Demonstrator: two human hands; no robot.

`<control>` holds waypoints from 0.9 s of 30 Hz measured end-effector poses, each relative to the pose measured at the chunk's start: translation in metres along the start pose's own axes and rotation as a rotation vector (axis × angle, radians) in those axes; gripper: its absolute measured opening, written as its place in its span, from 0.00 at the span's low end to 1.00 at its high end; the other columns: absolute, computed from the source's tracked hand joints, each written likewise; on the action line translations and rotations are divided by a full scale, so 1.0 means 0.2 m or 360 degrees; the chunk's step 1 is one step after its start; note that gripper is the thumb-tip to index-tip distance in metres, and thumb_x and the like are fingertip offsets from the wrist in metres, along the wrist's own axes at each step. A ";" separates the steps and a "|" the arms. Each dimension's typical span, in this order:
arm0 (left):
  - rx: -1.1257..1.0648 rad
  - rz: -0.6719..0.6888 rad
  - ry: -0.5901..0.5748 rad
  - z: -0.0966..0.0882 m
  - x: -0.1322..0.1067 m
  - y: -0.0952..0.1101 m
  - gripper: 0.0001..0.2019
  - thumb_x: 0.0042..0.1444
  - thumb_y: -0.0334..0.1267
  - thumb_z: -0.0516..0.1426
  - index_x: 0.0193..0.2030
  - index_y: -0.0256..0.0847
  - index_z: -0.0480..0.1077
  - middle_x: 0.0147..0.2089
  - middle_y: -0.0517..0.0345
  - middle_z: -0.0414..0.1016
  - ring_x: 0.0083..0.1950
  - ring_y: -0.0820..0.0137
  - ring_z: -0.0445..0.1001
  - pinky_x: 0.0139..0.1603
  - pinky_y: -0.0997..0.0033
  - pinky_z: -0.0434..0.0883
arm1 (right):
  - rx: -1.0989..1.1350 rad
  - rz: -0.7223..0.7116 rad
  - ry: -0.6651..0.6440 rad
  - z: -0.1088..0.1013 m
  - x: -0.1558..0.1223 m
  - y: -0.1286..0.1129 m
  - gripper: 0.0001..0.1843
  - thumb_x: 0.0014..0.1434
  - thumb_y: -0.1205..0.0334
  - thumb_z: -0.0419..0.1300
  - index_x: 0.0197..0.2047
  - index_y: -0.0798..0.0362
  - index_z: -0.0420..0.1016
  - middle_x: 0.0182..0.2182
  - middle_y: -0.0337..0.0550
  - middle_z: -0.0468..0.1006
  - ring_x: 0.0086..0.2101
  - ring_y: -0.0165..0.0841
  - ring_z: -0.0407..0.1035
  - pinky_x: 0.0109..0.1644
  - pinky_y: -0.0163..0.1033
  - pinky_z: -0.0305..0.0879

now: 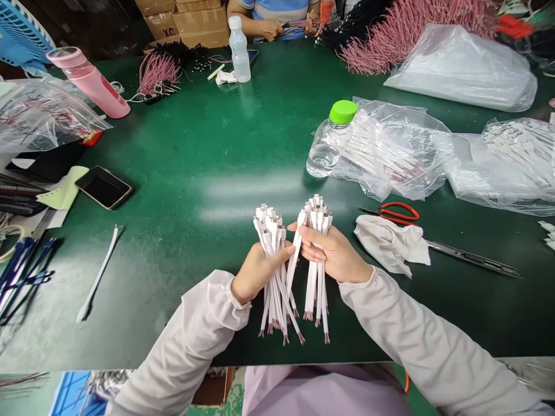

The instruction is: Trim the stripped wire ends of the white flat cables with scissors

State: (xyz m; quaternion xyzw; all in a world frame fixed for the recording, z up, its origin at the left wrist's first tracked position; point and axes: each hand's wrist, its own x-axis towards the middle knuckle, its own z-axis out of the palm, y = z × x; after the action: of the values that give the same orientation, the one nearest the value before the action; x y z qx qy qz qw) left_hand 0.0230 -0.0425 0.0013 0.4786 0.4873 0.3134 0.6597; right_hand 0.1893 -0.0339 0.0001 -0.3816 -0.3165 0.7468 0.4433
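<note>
Fig. 1: Two bundles of white flat cables point(314, 294) held above green desk point(195, 231).
L hand point(260, 271), R hand point(333, 251) each closed round one bundle; rag point(390, 245) lay just beside R hand.

Pale grey sleeves point(427, 338) with gathered cuffs point(237, 294)

The white cables point(315, 294) look matt, the tabletop point(195, 138) glossy.

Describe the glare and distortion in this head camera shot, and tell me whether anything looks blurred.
In the head view, a pale glare streak crosses the green work table, the wide lens bends the table's edges, and the pink wire bundle looks slightly soft, while the white flat cable bundles stay fairly sharp.
</note>
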 end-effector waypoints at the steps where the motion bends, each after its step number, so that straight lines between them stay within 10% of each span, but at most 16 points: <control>1: -0.0047 -0.0011 -0.0033 0.00 0.00 0.01 0.14 0.53 0.47 0.60 0.37 0.35 0.74 0.35 0.54 0.76 0.37 0.67 0.72 0.43 0.67 0.68 | -0.0001 0.0003 0.0013 0.00 0.00 0.00 0.13 0.53 0.54 0.67 0.36 0.56 0.77 0.15 0.28 0.56 0.14 0.17 0.45 0.19 0.31 0.40; 11: -0.0515 -0.0180 0.0038 -0.01 0.00 0.02 0.15 0.47 0.39 0.67 0.40 0.35 0.72 0.30 0.59 0.75 0.31 0.72 0.73 0.40 0.70 0.71 | 0.0152 -0.0009 0.0052 0.00 0.01 0.01 0.14 0.52 0.53 0.67 0.29 0.55 0.73 0.25 0.37 0.70 0.27 0.27 0.66 0.33 0.35 0.66; 19: -0.0710 -0.0166 -0.0088 -0.02 0.01 0.00 0.23 0.50 0.36 0.65 0.53 0.36 0.70 0.44 0.51 0.78 0.43 0.66 0.76 0.51 0.64 0.71 | 0.0338 0.0167 -0.0218 -0.01 0.01 0.01 0.10 0.55 0.56 0.65 0.36 0.53 0.73 0.25 0.35 0.69 0.24 0.25 0.64 0.31 0.35 0.66; 27: -0.0692 -0.0128 -0.0049 -0.02 0.01 0.00 0.13 0.48 0.37 0.66 0.39 0.34 0.74 0.37 0.54 0.77 0.38 0.69 0.75 0.44 0.69 0.71 | 0.0290 0.0285 -0.0410 -0.01 0.01 0.00 0.17 0.48 0.63 0.70 0.43 0.53 0.76 0.29 0.35 0.69 0.23 0.21 0.61 0.33 0.33 0.64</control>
State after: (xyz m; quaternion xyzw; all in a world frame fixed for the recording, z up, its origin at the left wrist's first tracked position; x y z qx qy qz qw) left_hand 0.0197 -0.0398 0.0001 0.3101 0.4168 0.3771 0.7667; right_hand 0.1902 -0.0318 -0.0010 -0.2676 -0.2665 0.8516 0.3636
